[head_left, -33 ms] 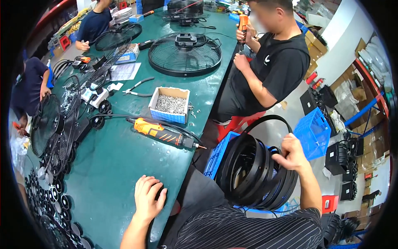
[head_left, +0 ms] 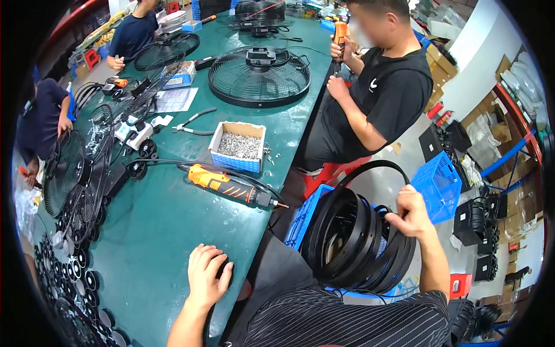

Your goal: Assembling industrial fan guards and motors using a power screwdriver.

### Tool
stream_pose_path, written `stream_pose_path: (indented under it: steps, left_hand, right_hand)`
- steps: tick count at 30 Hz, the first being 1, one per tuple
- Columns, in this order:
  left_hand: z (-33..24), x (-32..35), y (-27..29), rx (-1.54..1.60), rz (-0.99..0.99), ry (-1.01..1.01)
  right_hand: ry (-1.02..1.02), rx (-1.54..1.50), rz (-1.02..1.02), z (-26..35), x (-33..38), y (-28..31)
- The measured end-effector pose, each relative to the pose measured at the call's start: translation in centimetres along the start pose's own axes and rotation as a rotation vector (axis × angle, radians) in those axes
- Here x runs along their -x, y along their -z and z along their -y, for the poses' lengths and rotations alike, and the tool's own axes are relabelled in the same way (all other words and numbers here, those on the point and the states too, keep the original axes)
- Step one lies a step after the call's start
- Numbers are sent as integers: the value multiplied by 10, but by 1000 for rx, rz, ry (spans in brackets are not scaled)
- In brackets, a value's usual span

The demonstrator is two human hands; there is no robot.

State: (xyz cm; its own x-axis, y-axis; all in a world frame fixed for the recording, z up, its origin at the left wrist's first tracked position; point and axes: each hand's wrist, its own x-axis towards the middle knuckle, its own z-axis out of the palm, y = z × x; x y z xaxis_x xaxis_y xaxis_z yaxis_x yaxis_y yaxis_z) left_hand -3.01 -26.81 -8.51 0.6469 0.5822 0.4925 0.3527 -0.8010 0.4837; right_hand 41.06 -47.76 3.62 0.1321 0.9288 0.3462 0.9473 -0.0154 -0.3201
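Black hoop: thin, round band (head_left: 374, 165) arching above the rest of the ring stack (head_left: 359, 246), over by the person's right side. No real long axis on a circle; it curves up and away to the left from the fingers.
Right hand: way nearer, basically on it (head_left: 413, 214). Fingers curl round the hoop's right side, thumb sticking out apart, so a half-open hook of a grip. Can't tell how tight.
Left hand: palm down on the tabletop (head_left: 150, 231), fingers (head_left: 199, 260) loosely bent, nothing in them that I can see (head_left: 208, 276).
Edges: blue crate (head_left: 299, 228) sits round the rings, tabletop edge to its left, co-worker (head_left: 399, 87) just beyond.
Room: upward looks best imo; grey floor shows toward the blue basket (head_left: 439, 188) on the right.
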Motion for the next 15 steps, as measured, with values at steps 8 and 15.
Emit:
stream_pose_path:
  steps: [8, 15]
  left_hand:
    - [3, 4, 2, 37, 7, 47]
    - [10, 7, 1, 99, -70, 16]
  right_hand:
    - [151, -122, 11, 17, -15, 40]
    - [19, -762, -317, -11, -12, 128]
